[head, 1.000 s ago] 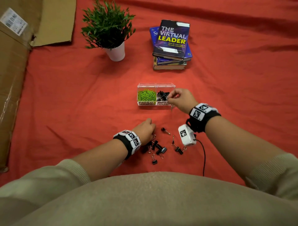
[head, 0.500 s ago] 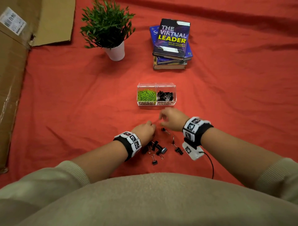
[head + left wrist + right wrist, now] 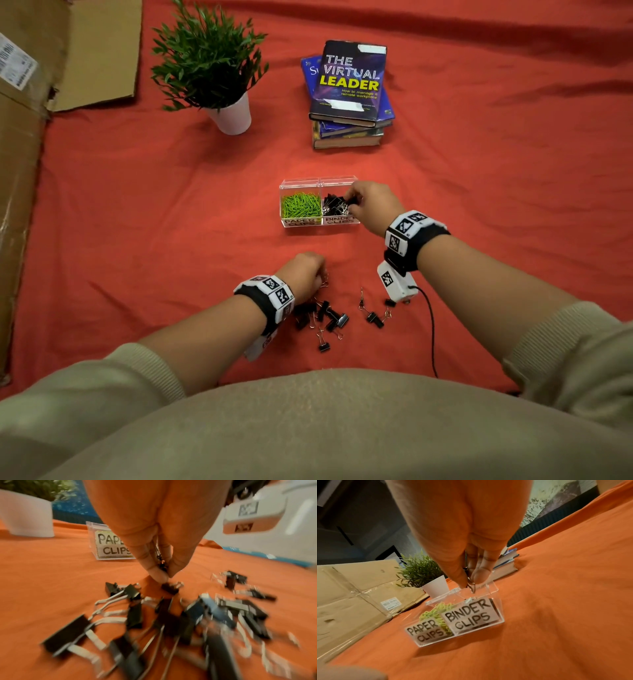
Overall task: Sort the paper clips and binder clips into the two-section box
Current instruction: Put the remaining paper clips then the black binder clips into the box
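Note:
A clear two-section box [image 3: 319, 224] stands on the red cloth, green paper clips [image 3: 300, 205] in its left half and black binder clips [image 3: 334, 205] in its right half. My right hand [image 3: 352, 200] hovers over the right half and pinches a binder clip [image 3: 471, 586] by its wire handle above the "BINDER CLIPS" label [image 3: 469, 615]. Near me lies a loose pile of black binder clips [image 3: 325, 317]. My left hand [image 3: 322, 279] is at the pile's far edge, its fingertips [image 3: 158, 573] pinched round a small binder clip [image 3: 161, 561].
A potted plant [image 3: 212, 68] and a stack of books [image 3: 349, 92] stand beyond the box. Flattened cardboard [image 3: 24, 137] lies along the left edge. A cable [image 3: 432, 329] trails from my right wrist camera across the cloth.
My right hand went from the box down to the pile, took a binder clip, and is back over the box's right section. The left hand stayed at the pile.

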Tool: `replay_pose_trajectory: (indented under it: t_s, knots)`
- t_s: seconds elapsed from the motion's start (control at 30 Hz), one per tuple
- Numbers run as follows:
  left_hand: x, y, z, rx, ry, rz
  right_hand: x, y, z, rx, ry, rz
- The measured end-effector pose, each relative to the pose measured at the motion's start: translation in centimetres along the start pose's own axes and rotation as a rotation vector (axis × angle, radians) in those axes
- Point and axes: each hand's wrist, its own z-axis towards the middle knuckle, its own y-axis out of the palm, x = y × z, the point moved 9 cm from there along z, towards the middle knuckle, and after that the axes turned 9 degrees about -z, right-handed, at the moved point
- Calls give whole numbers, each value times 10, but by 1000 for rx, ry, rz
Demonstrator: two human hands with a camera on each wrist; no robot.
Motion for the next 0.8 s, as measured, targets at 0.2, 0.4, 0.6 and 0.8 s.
replay_pose_trajectory:
  t_s: [0.2,0.4,0.6,0.8]
  knots:
    - [26,-55,20,224,23,-104,5,-4,-2,16,-3,15]
    - [44,-96,69,275,-3,-122,6,52,-71,-387,-146,-128]
    - [49,-88,69,265,-27,-60,11,104,-127,-611,-216,-336]
    - [45,-47,19,119,50,132,3,108,-138,-583,-270,-421]
